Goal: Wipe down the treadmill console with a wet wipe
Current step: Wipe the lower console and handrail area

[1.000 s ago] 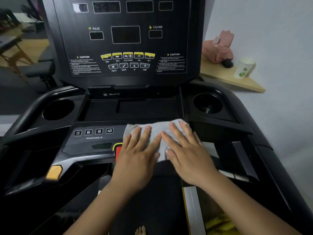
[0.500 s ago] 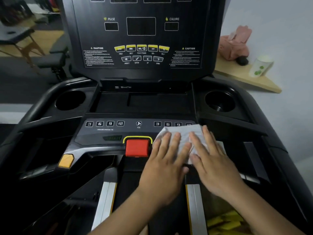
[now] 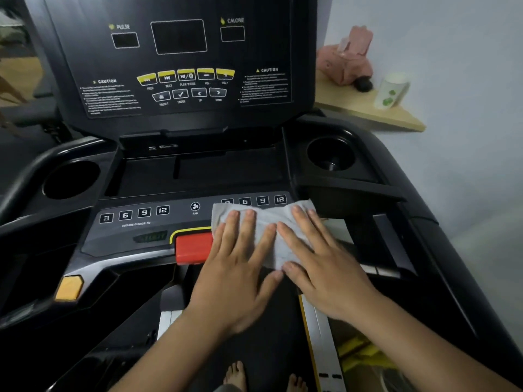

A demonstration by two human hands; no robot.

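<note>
Both hands are laid flat, fingers spread, on a grey wipe that is pressed against the lower panel of the console. Nothing is gripped: the left hand is held palm down over the wipe's left part, and the right hand is held palm down over its right part, the two index fingers nearly meeting in the middle. The wipe is spread wide and creased, and its top edge is seen just below the right row of number keys, with the key at the left end partly covered. Its left edge is found just beside the red stop button, which is touched or nearly touched by the left hand; which of the two cannot be told. A fan key is seen left of the wipe, and a second row of number keys further left. An orange button is set at the lower left of the frame. Cup holders are seen at the left and right of the tray. Above, the upright display is dark, marked PULSE, CALORIE and CAUTION. On a wooden shelf at the right, a pink object and a white cup are placed. Bare toes are seen on the belt at the bottom edge.
</note>
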